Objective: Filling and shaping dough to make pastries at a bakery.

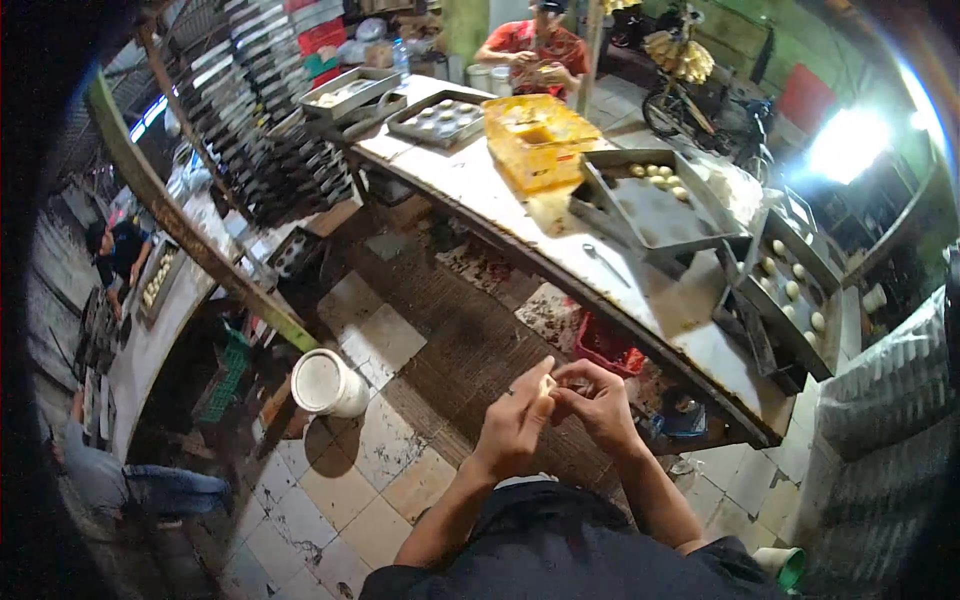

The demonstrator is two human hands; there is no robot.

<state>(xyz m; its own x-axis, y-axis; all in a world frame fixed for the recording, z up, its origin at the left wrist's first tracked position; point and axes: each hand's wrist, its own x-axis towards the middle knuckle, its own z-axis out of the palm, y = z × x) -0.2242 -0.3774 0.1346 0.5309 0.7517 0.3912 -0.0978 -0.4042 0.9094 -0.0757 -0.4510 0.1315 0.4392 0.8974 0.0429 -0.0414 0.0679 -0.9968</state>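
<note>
My left hand is closed round a small pale piece of dough, held in front of my body above the floor. Close against it, my right hand pinches at the dough's edge with thumb and fingertips. Most of the piece is hidden by my fingers. On the table beyond, a deep metal tray has several round dough balls at its far end. To its right, another tray bears spaced dough balls.
A yellow crate stands on the white-topped table, near a slim metal tool. Across the table a person in a red shirt works with both hands. A white bucket and a red basket are low down. More people are at left.
</note>
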